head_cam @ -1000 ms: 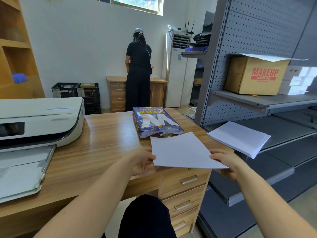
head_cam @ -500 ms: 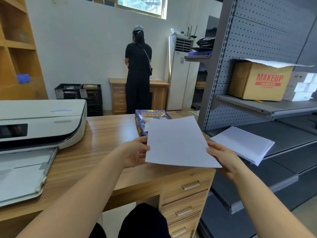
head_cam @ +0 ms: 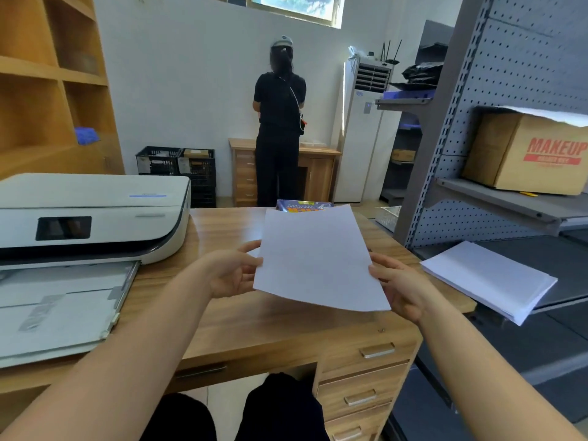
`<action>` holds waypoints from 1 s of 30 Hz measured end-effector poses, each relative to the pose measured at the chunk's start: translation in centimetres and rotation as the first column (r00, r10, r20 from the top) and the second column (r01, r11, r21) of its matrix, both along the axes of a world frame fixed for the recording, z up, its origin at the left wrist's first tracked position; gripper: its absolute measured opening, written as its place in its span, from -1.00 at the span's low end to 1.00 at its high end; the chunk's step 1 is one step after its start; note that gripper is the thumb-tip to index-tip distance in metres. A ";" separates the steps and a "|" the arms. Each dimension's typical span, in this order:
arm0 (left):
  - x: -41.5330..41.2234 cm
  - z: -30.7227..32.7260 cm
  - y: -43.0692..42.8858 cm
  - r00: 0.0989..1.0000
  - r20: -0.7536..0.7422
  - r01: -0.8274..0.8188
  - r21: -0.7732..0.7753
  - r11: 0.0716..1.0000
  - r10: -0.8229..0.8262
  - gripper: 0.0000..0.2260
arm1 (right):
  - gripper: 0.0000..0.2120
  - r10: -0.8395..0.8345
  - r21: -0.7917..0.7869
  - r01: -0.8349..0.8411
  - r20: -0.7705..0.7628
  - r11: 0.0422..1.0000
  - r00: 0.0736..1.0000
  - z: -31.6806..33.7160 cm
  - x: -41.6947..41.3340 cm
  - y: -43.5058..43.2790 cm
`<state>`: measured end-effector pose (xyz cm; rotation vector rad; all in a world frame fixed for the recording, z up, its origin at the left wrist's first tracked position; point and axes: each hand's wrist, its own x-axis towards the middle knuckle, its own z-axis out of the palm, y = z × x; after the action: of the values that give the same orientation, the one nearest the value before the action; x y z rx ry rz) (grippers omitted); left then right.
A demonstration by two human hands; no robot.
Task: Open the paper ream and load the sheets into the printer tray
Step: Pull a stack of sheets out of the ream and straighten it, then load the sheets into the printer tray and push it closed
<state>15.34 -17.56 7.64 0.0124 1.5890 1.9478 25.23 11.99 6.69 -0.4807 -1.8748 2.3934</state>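
Two bare forearms reach forward over a wooden bench (head_cam: 222, 319). The left hand (head_cam: 234, 272) and the right hand (head_cam: 399, 286) hold up a thin set of white sheets (head_cam: 318, 259) between them, lifted above the bench top and tilted toward the viewer. Each grip pinches a side edge of the paper, left on the left edge and right on the right edge, with the fingers behind the paper.

To the left on the bench sits a white printer (head_cam: 92, 214), its paper tray (head_cam: 60, 310) pulled out toward the viewer. To the right, a separate stack of white paper (head_cam: 486, 278) rests on a grey metal shelf (head_cam: 560, 259), apart from the hands.

Just behind the held sheets, the blue paper ream (head_cam: 304, 205) lies on the bench, mostly hidden by them. Higher on the shelving stands a cardboard box (head_cam: 521, 151) marked MAKEUP. At the far wall, a person in black (head_cam: 280, 128) stands facing away.
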 end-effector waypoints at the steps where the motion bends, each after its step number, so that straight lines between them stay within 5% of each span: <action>1: -0.1 0.0 -0.4 1.000 -0.002 -0.005 0.005 1.000 0.005 -0.63 | -0.76 0.012 -0.004 -0.012 0.002 1.000 1.000 0.1 -0.3 -0.3; 30: 1.6 -0.3 -18.0 0.941 0.007 -0.339 0.018 0.941 0.338 -0.62 | -0.65 0.331 -0.208 -0.332 -0.043 0.920 0.943 -1.1 -8.4 -16.1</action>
<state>16.92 -35.53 7.33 -0.2748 1.6558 2.2191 16.80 -4.10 5.59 -0.1726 -1.8321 2.8257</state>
